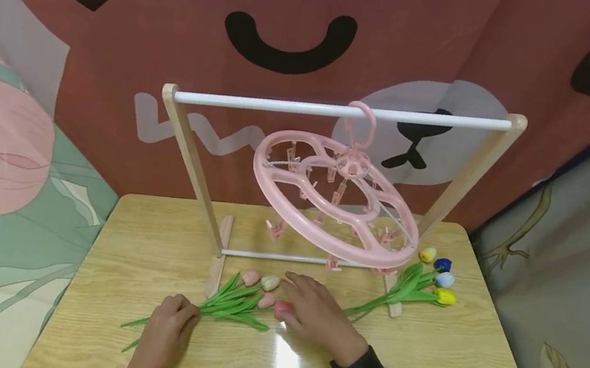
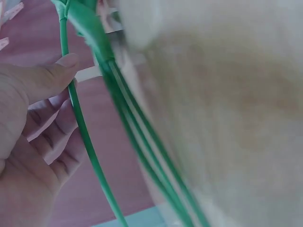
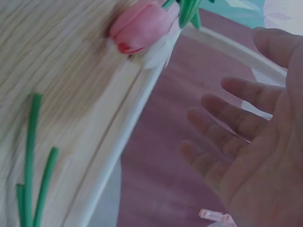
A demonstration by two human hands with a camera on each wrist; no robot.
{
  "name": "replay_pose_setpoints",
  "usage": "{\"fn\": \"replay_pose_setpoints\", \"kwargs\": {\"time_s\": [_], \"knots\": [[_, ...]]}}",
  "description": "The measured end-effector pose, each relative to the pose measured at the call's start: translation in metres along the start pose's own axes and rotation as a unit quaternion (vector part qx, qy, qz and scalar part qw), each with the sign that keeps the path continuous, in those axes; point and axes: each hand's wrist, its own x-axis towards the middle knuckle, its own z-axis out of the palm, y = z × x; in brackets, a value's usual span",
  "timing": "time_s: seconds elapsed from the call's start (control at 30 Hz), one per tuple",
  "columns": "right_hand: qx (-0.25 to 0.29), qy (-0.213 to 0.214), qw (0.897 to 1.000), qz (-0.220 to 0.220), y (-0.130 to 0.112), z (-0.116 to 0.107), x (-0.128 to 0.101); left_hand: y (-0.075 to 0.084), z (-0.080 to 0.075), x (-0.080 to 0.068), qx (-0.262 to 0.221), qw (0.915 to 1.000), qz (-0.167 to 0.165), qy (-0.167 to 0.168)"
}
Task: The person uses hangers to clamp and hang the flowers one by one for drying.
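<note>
Toward the front left of the table, my left hand (image 1: 167, 326) pinches one green tulip stem (image 2: 85, 125) between thumb and fingers. More stems of the same bunch run beside it in the left wrist view. This bunch of artificial tulips (image 1: 233, 304) lies with pink and whitish heads pointing right. My right hand (image 1: 318, 316) is by those heads, next to a deep pink tulip head (image 1: 283, 309). In the right wrist view its fingers (image 3: 222, 127) are spread and loosely bent, apart from the pink tulip (image 3: 142, 28), holding nothing.
A pink round clip hanger (image 1: 319, 212) hangs from the white bar (image 1: 272, 105) of a wooden-legged rack, above and behind my hands. A second tulip bunch (image 1: 405, 287), with yellow, blue and pale blue heads, lies at the right over the rack's foot (image 1: 394, 309).
</note>
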Motion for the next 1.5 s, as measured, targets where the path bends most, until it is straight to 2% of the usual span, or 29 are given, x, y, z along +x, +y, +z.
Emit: {"fn": "replay_pose_setpoints", "kwargs": {"time_s": [0.2,0.4,0.6,0.7,0.83,0.97,1.1,1.2,1.3,1.4,1.47,1.5], "knots": [[-0.025,0.004,0.999,-0.039,-0.014,-0.004,0.009,0.013,-0.011,0.014,0.021,0.9996,0.015,0.005],[-0.037,-0.011,0.996,-0.074,-0.027,-0.010,0.021,0.027,-0.020,0.035,0.020,0.9982,0.054,0.018],[-0.072,-0.026,0.993,-0.086,-0.028,-0.010,0.025,0.039,-0.026,0.055,0.015,0.9965,0.079,0.022],[-0.110,-0.006,0.990,-0.089,-0.023,-0.009,0.026,0.043,-0.029,0.063,0.014,0.9953,0.092,0.025],[-0.152,0.044,0.984,-0.086,-0.016,-0.011,0.025,0.049,-0.034,0.073,0.016,0.9940,0.105,0.029],[-0.140,0.077,0.984,-0.075,-0.013,-0.017,0.026,0.055,-0.037,0.082,0.020,0.9927,0.113,0.035],[-0.108,0.082,0.989,-0.051,-0.011,-0.023,0.026,0.060,-0.038,0.089,0.017,0.9902,0.122,0.066],[-0.083,0.085,0.992,-0.030,-0.010,-0.025,0.026,0.064,-0.037,0.092,-0.007,0.9850,0.130,0.113],[-0.060,0.094,0.994,-0.010,-0.007,-0.027,0.025,0.066,-0.034,0.095,-0.058,0.9783,0.133,0.148],[-0.035,0.105,0.994,0.006,-0.006,-0.030,0.024,0.067,-0.026,0.096,-0.132,0.9755,0.108,0.139],[-0.020,0.110,0.994,0.012,-0.005,-0.032,0.024,0.068,-0.017,0.096,-0.187,0.9731,0.072,0.113],[-0.014,0.113,0.993,0.013,-0.005,-0.033,0.024,0.070,-0.012,0.096,-0.221,0.9689,0.049,0.099]]}}
